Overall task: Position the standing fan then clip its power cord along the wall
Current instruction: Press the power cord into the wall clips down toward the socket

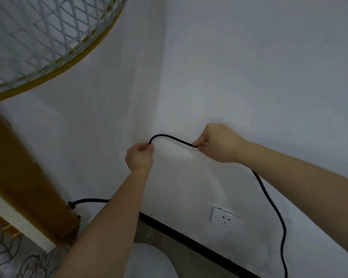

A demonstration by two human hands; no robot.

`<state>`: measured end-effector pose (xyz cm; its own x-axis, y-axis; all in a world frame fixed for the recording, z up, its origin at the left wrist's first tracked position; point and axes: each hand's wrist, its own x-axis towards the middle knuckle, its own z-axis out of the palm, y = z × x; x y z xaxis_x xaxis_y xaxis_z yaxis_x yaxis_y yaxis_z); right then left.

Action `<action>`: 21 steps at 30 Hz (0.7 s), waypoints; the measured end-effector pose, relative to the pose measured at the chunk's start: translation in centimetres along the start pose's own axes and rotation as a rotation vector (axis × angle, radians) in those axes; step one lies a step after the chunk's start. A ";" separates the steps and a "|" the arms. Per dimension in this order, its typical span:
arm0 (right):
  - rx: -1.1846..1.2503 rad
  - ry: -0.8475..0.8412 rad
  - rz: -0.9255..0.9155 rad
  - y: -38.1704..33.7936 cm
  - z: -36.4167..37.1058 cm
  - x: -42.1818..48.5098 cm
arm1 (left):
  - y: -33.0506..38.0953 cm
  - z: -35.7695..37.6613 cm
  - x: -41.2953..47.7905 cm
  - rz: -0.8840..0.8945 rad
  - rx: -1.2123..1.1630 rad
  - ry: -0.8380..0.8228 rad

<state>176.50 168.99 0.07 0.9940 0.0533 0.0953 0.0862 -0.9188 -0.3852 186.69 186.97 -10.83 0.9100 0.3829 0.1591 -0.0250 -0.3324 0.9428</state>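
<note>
The standing fan fills the upper left with its white wire grille and yellow rim [48, 47]; its brown-yellow column [28, 187] runs down the left. A black power cord [169, 137] leaves the column base, passes behind my left forearm and arches against the white wall [249, 77] between my hands. My left hand [140, 157] pinches the cord near the wall corner. My right hand [219, 144] pinches it a little to the right. Past my right hand the cord hangs down the wall and out of the frame at the bottom right. No clip is visible.
A white wall socket [224, 217] sits low on the wall, above the black skirting [189, 239]. A white rounded object [149, 261] lies on the concrete floor between my arms. A patterned surface [12, 257] fills the bottom left corner.
</note>
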 end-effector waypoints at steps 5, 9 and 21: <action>-0.078 -0.012 0.043 0.1 0.6 0.1 | 2.3 0.0 -3.5 -0.069 -0.254 -0.104; -0.085 -0.019 0.069 -0.2 0.8 -0.3 | 5.0 1.3 -5.7 -0.302 -0.393 -0.377; 0.071 -0.066 0.157 1.5 -1.6 -2.9 | 4.4 2.3 -6.9 -0.362 -0.449 -0.414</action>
<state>173.62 166.83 0.70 0.9976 -0.0614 -0.0308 -0.0687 -0.8879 -0.4548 181.22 180.89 -8.46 0.9737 0.0132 -0.2272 0.2215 0.1751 0.9593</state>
